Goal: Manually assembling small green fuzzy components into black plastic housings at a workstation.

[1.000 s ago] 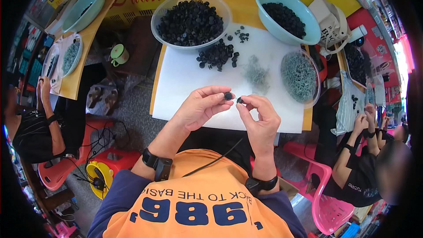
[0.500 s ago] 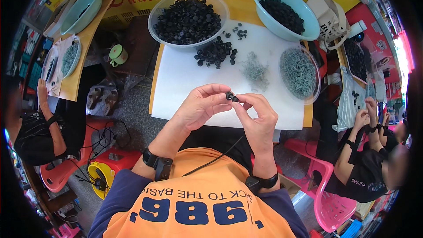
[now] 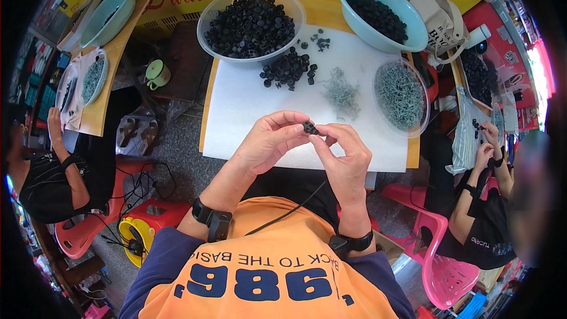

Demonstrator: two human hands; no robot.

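Fingertips of my left hand [image 3: 273, 139] and my right hand [image 3: 344, 150] meet above the near part of a white sheet [image 3: 236, 124]. Between them they pinch a small black plastic part [image 3: 309, 127], its round face showing small holes. Both hands are closed on it. Beyond them lies a loose pile of black plastic caps [image 3: 288, 70], with a few smaller black pieces [image 3: 321, 41] behind it. A little heap of silvery screws [image 3: 341, 95] lies to the right of that pile.
A clear tub of black caps [image 3: 251, 26] stands at the back left, a pale blue basin [image 3: 407, 41] of black parts at the back right. A clear tub of screws [image 3: 401, 95] sits at the right edge. Co-workers sit at tables on both sides.
The black part between my fingers has turned, now showing its holed face. My hands have stayed in place. The co-worker on the right has moved a hand toward the black parts there.
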